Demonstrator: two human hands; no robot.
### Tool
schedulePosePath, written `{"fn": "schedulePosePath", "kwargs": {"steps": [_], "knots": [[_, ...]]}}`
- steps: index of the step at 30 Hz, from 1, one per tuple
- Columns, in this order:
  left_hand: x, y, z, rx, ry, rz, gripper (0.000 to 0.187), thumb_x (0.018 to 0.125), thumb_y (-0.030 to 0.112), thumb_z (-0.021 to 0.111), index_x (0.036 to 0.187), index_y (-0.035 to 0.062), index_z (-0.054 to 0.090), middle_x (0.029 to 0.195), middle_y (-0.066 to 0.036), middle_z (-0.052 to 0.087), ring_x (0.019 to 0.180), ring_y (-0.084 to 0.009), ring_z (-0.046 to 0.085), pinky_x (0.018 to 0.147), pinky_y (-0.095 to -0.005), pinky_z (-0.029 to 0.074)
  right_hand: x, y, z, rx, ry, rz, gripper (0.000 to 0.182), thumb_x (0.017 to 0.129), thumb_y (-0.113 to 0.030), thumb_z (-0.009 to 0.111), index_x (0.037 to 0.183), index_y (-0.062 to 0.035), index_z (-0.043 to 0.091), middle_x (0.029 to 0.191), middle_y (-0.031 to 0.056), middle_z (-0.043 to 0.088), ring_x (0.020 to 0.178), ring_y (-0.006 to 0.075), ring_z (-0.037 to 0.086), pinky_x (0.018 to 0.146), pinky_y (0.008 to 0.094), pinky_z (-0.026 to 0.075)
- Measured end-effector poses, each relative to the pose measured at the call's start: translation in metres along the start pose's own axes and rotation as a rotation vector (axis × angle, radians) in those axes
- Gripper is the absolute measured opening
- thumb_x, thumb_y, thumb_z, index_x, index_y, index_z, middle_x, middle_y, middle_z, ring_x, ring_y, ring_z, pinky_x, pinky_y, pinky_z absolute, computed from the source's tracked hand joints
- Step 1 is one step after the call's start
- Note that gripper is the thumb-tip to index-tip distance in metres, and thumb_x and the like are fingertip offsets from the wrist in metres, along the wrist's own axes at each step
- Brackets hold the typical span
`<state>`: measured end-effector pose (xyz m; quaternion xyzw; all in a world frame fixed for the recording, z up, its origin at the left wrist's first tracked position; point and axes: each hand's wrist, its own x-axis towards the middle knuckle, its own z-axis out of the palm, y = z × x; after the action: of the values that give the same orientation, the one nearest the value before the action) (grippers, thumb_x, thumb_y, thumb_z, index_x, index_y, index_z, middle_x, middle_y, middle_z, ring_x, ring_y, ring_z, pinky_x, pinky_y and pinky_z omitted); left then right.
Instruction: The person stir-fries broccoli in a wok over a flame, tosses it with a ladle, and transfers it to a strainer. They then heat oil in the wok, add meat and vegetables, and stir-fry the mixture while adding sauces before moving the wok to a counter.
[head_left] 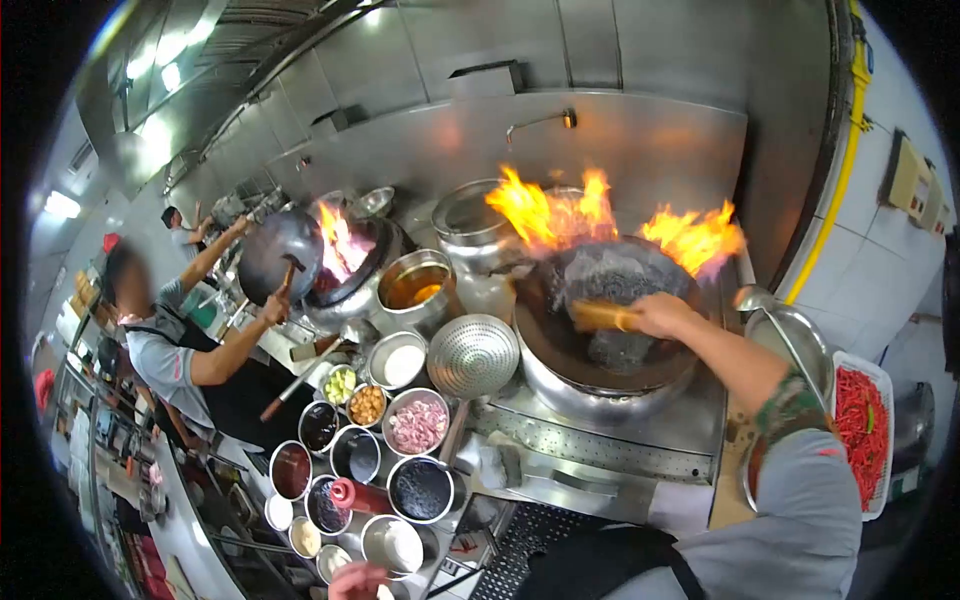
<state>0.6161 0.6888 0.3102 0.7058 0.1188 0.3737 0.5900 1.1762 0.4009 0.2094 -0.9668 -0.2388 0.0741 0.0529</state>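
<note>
Beside the flaming wok [610, 310], bowl of raw meat [418, 424].

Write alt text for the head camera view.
The person's right hand grips a wok's wooden handle as flames flare behind the wok. Seasoning bowls sit left, where a co-worker tilts another wok.
</note>
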Motion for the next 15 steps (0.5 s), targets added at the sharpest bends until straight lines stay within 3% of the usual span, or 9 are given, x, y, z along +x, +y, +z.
{"fn": "schedulePosePath", "kwargs": {"steps": [2, 4, 5, 7, 9, 11, 12, 14, 15], "knots": [[-0.027, -0.016, -0.042, -0.002, 0.134, -0.051, 0.061, 0.091, 0.048, 0.067, 0.123, -0.0033, 0.058, 0.111, -0.014, 0.063, 0.101, -0.0246, 0.061, 0.092, -0.0376, 0.048, -0.024, 0.021, -0.026, -0.088, -0.123, -0.058, 0.035, 0.088, -0.045, 0.059, 0.102, -0.0176, 0.075, 0.099, 0.0175, 0.072, 0.098, 0.0348, 0.068, 0.082, 0.0457, 0.055], [-0.023, -0.018, -0.044, 0.006, 0.217, -0.053, 0.059, 0.092, 0.046, 0.066, 0.123, -0.0032, 0.058, 0.108, -0.013, 0.063, 0.101, -0.0247, 0.060, 0.093, -0.0388, 0.048, -0.017, 0.042, -0.031, -0.112, -0.072, 0.119, 0.037, 0.089, -0.047, 0.057, 0.100, -0.0182, 0.076, 0.097, 0.0165, 0.073, 0.093, 0.0336, 0.070, 0.079, 0.0461, 0.055], [-0.023, -0.022, -0.041, 0.000, 0.259, -0.058, 0.058, 0.092, 0.045, 0.066, 0.123, -0.0031, 0.058, 0.107, -0.012, 0.063, 0.101, -0.0248, 0.060, 0.094, -0.0394, 0.047, -0.006, 0.037, -0.016, -0.060, 0.117, 0.206, 0.037, 0.089, -0.047, 0.056, 0.105, -0.0201, 0.075, 0.094, 0.0143, 0.073, 0.087, 0.0325, 0.071, 0.077, 0.0472, 0.055], [-0.013, -0.041, -0.030, 0.071, 0.054, -0.069, 0.051, 0.092, 0.037, 0.066, 0.125, -0.0004, 0.057, 0.112, -0.012, 0.062, 0.099, -0.0247, 0.059, 0.094, -0.0392, 0.047, 0.029, 0.029, 0.024, 0.187, 0.260, 0.235, 0.036, 0.088, -0.044, 0.057, 0.110, -0.0215, 0.074, 0.092, 0.0144, 0.073, 0.085, 0.0334, 0.071, 0.077, 0.0469, 0.055], [-0.002, -0.049, -0.005, 0.191, -0.299, -0.327, 0.042, 0.093, 0.018, 0.062, 0.130, 0.0003, 0.055, 0.122, -0.011, 0.061, 0.108, -0.0225, 0.058, 0.096, -0.0352, 0.046, 0.022, 0.000, 0.036, 0.220, 0.233, 0.093, 0.036, 0.085, -0.039, 0.060, 0.116, -0.0237, 0.071, 0.095, 0.0162, 0.072, 0.086, 0.0354, 0.070, 0.078, 0.0457, 0.055], [-0.015, -0.072, 0.008, 0.213, -0.606, -0.325, 0.046, 0.091, 0.013, 0.067, 0.134, 0.0027, 0.053, 0.124, -0.010, 0.060, 0.109, -0.0212, 0.058, 0.094, -0.0343, 0.048, -0.006, -0.009, 0.018, 0.132, 0.080, 0.021, 0.037, 0.085, -0.040, 0.062, 0.117, -0.0233, 0.070, 0.096, 0.0154, 0.073, 0.091, 0.0336, 0.069, 0.082, 0.0454, 0.054], [-0.032, -0.092, 0.007, 0.401, -0.671, -0.389, 0.049, 0.091, 0.015, 0.069, 0.136, 0.0043, 0.053, 0.121, -0.012, 0.062, 0.108, -0.0219, 0.060, 0.090, -0.0342, 0.050, -0.023, -0.009, 0.000, 0.062, 0.049, -0.028, 0.037, 0.086, -0.041, 0.062, 0.116, -0.0228, 0.070, 0.098, 0.0157, 0.073, 0.098, 0.0327, 0.069, 0.085, 0.0460, 0.054], [-0.070, -0.141, 0.014, 0.215, -0.597, -0.772, 0.045, 0.091, 0.018, 0.071, 0.132, 0.0052, 0.057, 0.117, -0.014, 0.065, 0.101, -0.0232, 0.064, 0.084, -0.0350, 0.053, -0.010, 0.026, -0.016, 0.009, -0.096, 0.044, 0.043, 0.082, -0.048, 0.068, 0.118, -0.0244, 0.071, 0.099, 0.0144, 0.073, 0.093, 0.0316, 0.070, 0.081, 0.0431, 0.055], [-0.085, -0.179, 0.018, 0.286, -0.677, -0.648, 0.042, 0.091, 0.018, 0.070, 0.129, 0.0045, 0.059, 0.116, -0.015, 0.065, 0.099, -0.0248, 0.065, 0.083, -0.0362, 0.053, 0.012, 0.041, -0.007, -0.019, -0.088, 0.092, 0.045, 0.081, -0.050, 0.068, 0.117, -0.0237, 0.071, 0.101, 0.0148, 0.072, 0.096, 0.0312, 0.070, 0.083, 0.0425, 0.054]]}}
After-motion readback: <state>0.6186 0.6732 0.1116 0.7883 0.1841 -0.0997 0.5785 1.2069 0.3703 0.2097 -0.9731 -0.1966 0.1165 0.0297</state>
